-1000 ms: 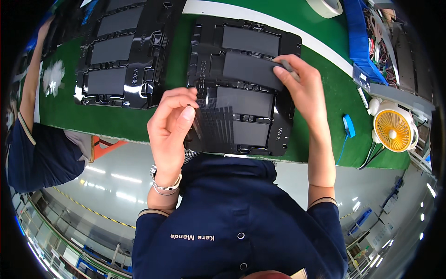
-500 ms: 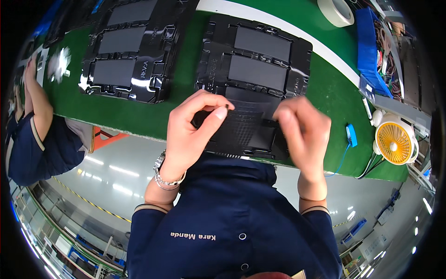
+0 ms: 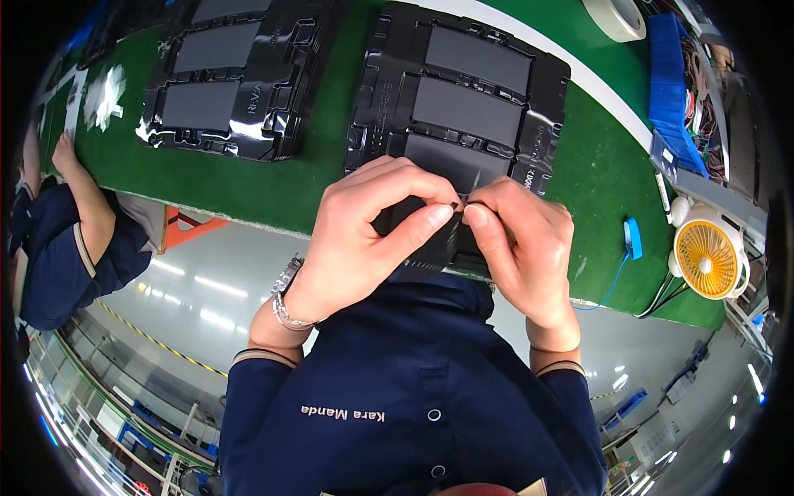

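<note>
My left hand (image 3: 360,227) pinches a small dark piece (image 3: 456,204) between thumb and forefinger. My right hand (image 3: 529,240) is closed in a pinch right beside it, the fingertips of both hands nearly meeting; what its fingers hold is too small to make out. Both hands are over the near part of a black moulded plastic tray (image 3: 370,124). Flat dark grey panels (image 3: 467,112) lie in the tray's compartments, the nearest one partly covered by my hands.
Another black tray (image 3: 285,112) with grey panels lies to the left on the green table (image 3: 223,190). At right are a blue bin (image 3: 668,91) of wires, a tape roll (image 3: 614,18), a blue cable piece (image 3: 633,238) and a yellow-and-white fan (image 3: 707,259). A co-worker's arm (image 3: 91,198) is far left.
My left hand has moved right with the small dark piece. My right hand has come in from the right to meet it, its fingers now pinched. The view has shifted slightly.
</note>
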Demonstrator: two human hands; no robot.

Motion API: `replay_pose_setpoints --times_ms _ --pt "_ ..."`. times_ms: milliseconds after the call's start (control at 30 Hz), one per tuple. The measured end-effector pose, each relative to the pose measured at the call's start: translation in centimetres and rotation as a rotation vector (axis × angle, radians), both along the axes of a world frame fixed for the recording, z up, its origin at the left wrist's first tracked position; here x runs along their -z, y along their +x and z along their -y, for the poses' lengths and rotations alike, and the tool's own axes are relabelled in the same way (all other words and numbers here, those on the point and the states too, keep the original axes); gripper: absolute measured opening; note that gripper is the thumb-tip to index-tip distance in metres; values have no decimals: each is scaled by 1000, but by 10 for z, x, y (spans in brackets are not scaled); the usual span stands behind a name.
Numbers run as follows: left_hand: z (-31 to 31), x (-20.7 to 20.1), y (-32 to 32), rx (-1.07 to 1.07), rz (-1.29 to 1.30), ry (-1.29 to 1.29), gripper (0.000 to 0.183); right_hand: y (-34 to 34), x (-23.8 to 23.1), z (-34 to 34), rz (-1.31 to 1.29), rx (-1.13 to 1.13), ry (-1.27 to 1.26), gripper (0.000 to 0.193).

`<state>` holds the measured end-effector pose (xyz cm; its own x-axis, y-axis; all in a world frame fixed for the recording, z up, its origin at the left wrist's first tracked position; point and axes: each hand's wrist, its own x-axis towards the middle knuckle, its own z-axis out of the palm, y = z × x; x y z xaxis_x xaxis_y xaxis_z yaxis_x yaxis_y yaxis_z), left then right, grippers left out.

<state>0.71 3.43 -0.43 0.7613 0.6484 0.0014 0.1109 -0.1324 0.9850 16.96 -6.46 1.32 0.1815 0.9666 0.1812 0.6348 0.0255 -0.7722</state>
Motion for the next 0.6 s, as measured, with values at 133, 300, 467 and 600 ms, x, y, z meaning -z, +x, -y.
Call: replay_pose_setpoints --times_ms 133,300,467,600 --pt "0 0 1 -6 3 68 7 0 -1 0 42 -23 3 9" --pt "-1 -1 3 -4 -3 160 7 1 0 0 60 -31 6 9" --pt "0 -2 1 -2 -10 202 7 0 1 -1 75 -35 23 10" --pt "2 1 4 11 -16 160 7 2 12 -1 130 -14 119 14"
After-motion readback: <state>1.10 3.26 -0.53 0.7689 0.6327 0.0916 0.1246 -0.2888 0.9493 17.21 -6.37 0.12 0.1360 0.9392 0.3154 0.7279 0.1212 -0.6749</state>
